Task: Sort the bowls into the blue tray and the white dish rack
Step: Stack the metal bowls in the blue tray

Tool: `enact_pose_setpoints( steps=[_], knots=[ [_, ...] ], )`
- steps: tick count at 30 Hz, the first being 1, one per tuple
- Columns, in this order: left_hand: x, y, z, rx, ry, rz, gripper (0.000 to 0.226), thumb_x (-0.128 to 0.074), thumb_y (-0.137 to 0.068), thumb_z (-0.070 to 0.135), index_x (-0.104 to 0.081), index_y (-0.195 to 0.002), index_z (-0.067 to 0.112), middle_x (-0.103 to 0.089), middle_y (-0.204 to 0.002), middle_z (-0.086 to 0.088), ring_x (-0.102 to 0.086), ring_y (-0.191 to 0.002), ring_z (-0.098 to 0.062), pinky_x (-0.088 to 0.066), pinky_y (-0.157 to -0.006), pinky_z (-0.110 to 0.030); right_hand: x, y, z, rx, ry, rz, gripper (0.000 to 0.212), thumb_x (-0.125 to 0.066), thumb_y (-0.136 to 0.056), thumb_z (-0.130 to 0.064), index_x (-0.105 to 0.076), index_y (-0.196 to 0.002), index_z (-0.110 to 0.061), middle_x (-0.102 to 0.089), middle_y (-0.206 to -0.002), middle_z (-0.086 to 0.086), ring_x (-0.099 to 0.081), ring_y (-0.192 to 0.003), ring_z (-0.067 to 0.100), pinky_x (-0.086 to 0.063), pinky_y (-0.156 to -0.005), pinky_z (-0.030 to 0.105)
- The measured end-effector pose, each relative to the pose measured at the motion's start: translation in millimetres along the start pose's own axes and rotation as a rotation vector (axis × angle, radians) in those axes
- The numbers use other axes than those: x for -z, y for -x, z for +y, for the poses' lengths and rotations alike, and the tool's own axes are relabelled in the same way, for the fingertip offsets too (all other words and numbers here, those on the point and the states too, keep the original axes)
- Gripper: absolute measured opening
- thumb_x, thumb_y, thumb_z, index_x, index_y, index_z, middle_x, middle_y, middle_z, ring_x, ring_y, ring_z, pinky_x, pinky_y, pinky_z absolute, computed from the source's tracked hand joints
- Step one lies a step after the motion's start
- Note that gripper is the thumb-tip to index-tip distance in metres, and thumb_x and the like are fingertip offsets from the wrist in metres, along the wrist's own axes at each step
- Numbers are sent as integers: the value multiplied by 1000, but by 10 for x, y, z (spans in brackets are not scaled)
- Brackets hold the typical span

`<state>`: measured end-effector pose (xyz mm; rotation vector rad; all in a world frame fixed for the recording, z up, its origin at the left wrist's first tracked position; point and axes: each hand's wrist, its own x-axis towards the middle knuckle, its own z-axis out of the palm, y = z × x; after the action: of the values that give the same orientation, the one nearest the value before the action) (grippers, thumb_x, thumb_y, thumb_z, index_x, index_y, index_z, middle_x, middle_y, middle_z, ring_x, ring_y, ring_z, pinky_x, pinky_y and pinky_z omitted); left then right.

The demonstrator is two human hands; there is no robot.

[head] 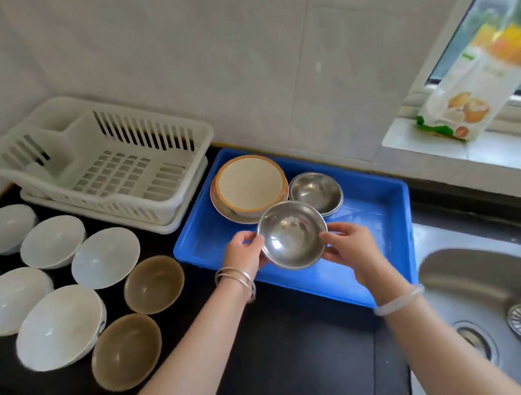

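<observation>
Both my hands hold a steel bowl (291, 234) over the blue tray (379, 207): my left hand (244, 250) grips its left rim, my right hand (352, 243) its right rim. Inside the tray sit a cream bowl with an orange rim (249, 183) stacked on a plate, and a stack of steel bowls (315, 191). The white dish rack (100, 163) stands behind, with no bowls in it. On the black counter to the left lie several white bowls (61, 326) and two brown bowls (154, 284).
A steel sink (515, 309) lies to the right of the tray. A juice carton (478, 78) stands on the window sill at the upper right. The tiled wall runs right behind the rack and tray.
</observation>
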<state>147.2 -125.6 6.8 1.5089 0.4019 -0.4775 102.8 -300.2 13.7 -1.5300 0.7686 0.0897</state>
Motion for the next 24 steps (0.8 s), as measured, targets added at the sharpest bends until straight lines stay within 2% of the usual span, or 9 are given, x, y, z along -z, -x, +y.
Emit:
enact_pose_setpoints(
  steps=[2,7,9,11,14,16,19,21,24],
  knots=[
    [-224,-150,108,-12,-20,-31,6,-51,-90,10,-56,-88,13,-59,-88,-8,-58,-72,-18,-55,-61,-28,135,-169,-91,18,7,62,17,-59,-85,-1,-68,-81,-15,-67,-68,6,-65,-60,17,-55,-52,17],
    [-759,-528,320,-5,-144,-33,22,-47,-91,8,-58,-108,0,-59,-101,-16,-59,-96,-34,-52,-89,-48,395,-668,-216,20,40,191,15,-60,-85,-4,-69,-96,-8,-67,-72,7,-68,-64,18,-58,-68,27],
    [-793,-592,341,-55,-283,0,17,-47,-90,12,-62,-96,7,-62,-100,-19,-61,-98,-37,-53,-87,-50,352,-775,-231,15,80,194,16,-59,-85,-4,-71,-95,-8,-67,-71,6,-67,-65,17,-58,-71,30],
    [-1049,-776,419,-100,-433,18,19,-46,-91,16,-60,-79,12,-65,-94,-18,-63,-93,-38,-54,-84,-47,464,-1033,-287,13,95,231,17,-58,-85,-3,-72,-94,-6,-66,-71,5,-65,-64,15,-57,-67,28],
    [-1086,-827,428,-136,-646,75,25,-43,-93,17,-64,-92,3,-68,-100,-19,-59,-82,-30,-46,-72,-34,414,-1137,-307,21,151,233,17,-57,-84,-3,-73,-82,-9,-65,-67,2,-64,-65,15,-59,-71,32],
    [-1156,-887,409,-138,-725,93,26,-43,-93,16,-63,-99,2,-67,-104,-18,-59,-88,-31,-39,-70,-34,410,-1225,-311,22,191,231,20,-56,-82,-3,-71,-71,-7,-66,-66,4,-64,-69,18,-59,-80,41],
    [-1228,-947,345,-122,-756,97,25,-44,-92,14,-61,-104,1,-66,-107,-19,-60,-98,-34,-41,-72,-35,398,-1323,-290,36,258,236,20,-53,-79,-3,-67,-85,9,-70,-83,26,-66,-77,30,-52,-85,57],
    [-1265,-973,321,-115,-772,99,26,-44,-91,13,-60,-108,1,-65,-110,-19,-60,-101,-35,-44,-77,-37,378,-1371,-275,43,293,236,24,-51,-79,-3,-66,-92,10,-66,-96,32,-66,-77,32,-55,-83,53],
    [-1306,-988,293,-105,-811,96,26,-45,-90,12,-58,-110,0,-64,-111,-19,-60,-101,-35,-46,-78,-38,359,-1413,-239,44,336,239,22,-51,-81,-6,-69,-88,4,-68,-94,28,-66,-79,35,-52,-67,39]
  ],
)
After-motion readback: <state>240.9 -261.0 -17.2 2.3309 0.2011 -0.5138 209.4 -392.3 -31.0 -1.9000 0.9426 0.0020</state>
